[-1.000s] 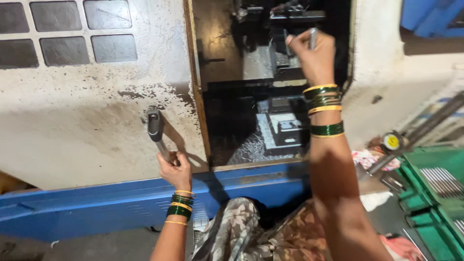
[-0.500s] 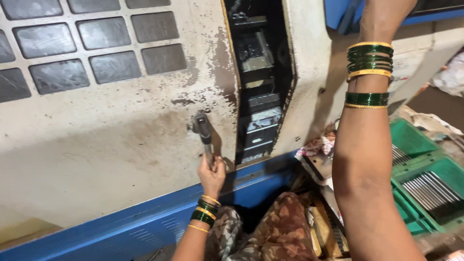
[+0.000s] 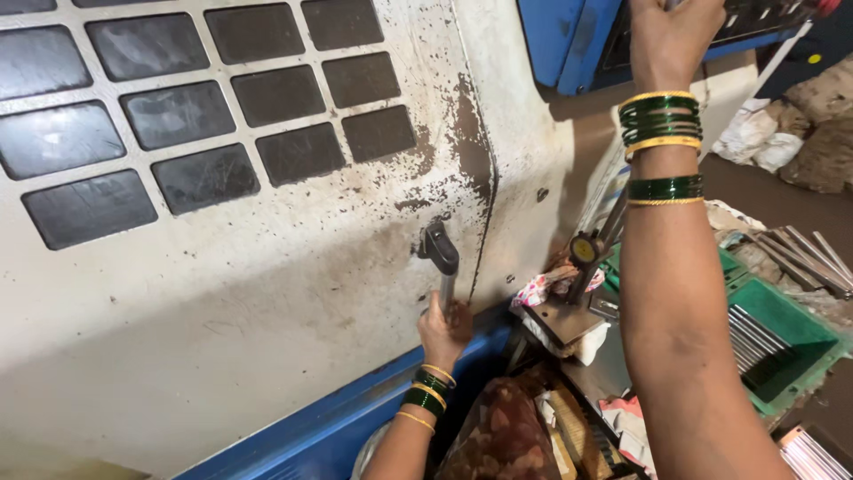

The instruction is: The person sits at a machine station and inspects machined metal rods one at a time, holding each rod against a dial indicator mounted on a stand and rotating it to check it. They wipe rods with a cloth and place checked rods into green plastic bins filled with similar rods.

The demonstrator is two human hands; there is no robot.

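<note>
Flanking the door handle (image 3: 442,267): dial gauge (image 3: 583,250), green tray (image 3: 782,333).

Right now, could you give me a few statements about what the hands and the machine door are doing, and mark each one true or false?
1. The left hand grips the lower end of the door handle. True.
2. The sliding door stands wide open, showing the inside of the machine. False: it is shut against the frame, and no opening shows.
3. The right hand is raised to the blue control panel at the top. True.
4. Both wrists are bare. False: each wears green and gold bangles.
5. The green tray at the right holds metal rods. True.
</note>
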